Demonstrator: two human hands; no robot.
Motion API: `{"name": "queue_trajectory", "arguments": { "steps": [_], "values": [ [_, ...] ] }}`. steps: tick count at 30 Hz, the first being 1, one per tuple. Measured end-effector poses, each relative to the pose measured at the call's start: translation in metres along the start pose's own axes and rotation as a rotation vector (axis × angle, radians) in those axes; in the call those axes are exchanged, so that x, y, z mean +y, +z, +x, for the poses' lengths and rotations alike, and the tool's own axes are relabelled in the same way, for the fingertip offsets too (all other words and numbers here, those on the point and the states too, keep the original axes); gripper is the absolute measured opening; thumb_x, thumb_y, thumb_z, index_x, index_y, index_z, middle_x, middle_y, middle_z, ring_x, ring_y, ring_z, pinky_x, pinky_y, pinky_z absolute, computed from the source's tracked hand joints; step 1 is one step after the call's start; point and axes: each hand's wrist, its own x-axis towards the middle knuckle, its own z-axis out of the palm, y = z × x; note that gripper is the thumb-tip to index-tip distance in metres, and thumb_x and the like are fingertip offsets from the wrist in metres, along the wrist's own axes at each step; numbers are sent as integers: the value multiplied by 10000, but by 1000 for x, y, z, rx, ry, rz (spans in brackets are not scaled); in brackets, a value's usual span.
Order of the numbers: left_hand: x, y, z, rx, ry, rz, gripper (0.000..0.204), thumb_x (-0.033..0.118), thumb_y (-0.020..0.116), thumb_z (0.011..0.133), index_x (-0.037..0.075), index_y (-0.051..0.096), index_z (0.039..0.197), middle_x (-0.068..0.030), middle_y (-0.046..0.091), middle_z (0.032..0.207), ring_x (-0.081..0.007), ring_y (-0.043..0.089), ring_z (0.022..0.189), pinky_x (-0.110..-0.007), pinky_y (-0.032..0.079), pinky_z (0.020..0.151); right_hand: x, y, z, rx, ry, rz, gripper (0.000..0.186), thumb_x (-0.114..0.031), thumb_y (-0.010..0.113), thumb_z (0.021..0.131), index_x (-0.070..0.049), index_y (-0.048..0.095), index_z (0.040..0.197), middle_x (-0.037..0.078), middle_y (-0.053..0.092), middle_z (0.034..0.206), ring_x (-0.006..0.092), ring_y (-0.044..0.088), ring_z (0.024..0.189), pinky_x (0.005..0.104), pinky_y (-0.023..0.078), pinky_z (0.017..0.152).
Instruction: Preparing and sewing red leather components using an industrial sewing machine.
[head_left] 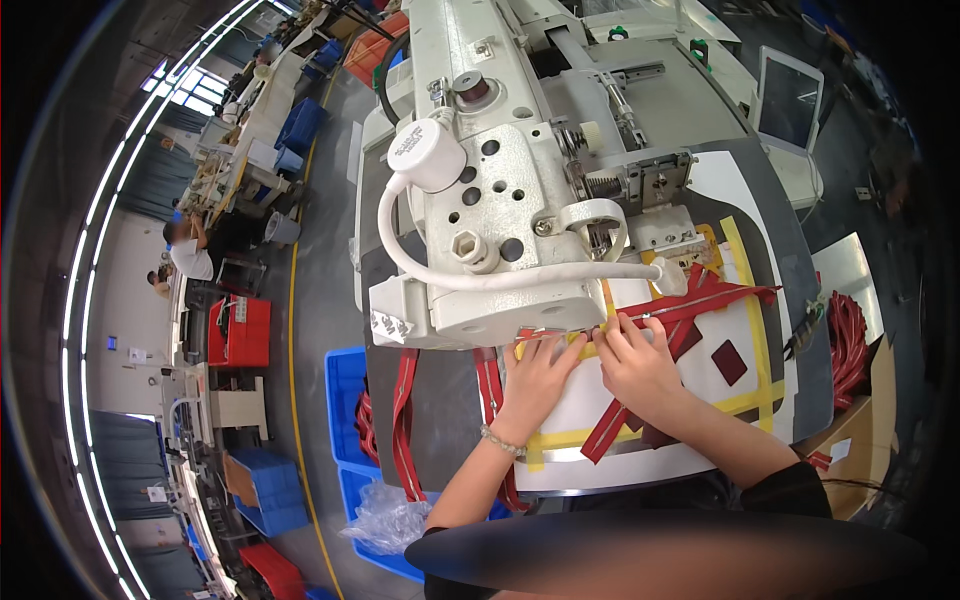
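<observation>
My left hand [540, 385], with a beaded bracelet at the wrist, reaches to the front edge of a white industrial sewing machine [520, 220]. Its fingers are bent over a bit of red tape under the machine head, their tips partly hidden. Beside it, my right hand [640, 375] has its fingers closed on a red zipper [700, 300] with a metallic line of teeth. That zipper runs right across the white work plate [655, 460]. Another red zipper strip [607, 430] crosses below my right hand. A small dark red patch [729, 363] lies to the right.
Red zippers [404, 420] hang over the table's left front edge, near blue bins [345, 400] and clear plastic [395, 515]. Yellow tape [740, 260] marks the plate. At right, a cardboard box [875, 420] stands beside bundled red zippers [846, 345]. A person [190, 250] sits far left.
</observation>
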Motion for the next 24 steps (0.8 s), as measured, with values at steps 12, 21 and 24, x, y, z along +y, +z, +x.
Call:
{"name": "queue_trajectory", "arguments": {
  "steps": [12,21,24],
  "values": [
    [-17,-1,6,-82,103,22,382,319,685,776,241,650,1148,36,601,1091,-142,548,1027,-398,340,778,12,-14,6,-79,-143,51,334,-123,612,726,-18,648,1040,86,589,1110,247,588,1059,466,334,961],
    [-47,0,2,-9,261,-243,385,286,676,810,144,620,1164,-21,634,1130,-178,615,989,-358,477,804,32,-15,16,-204,-294,133,252,-123,582,761,-8,621,982,151,593,1170,281,609,912,435,356,976],
    [-50,1,12,-91,311,-322,372,265,683,813,129,626,1155,-28,648,1124,-175,634,979,-327,518,780,33,-18,19,-220,-301,148,264,-125,584,763,-5,617,996,151,592,1171,289,610,920,431,360,970]
  ]
}}
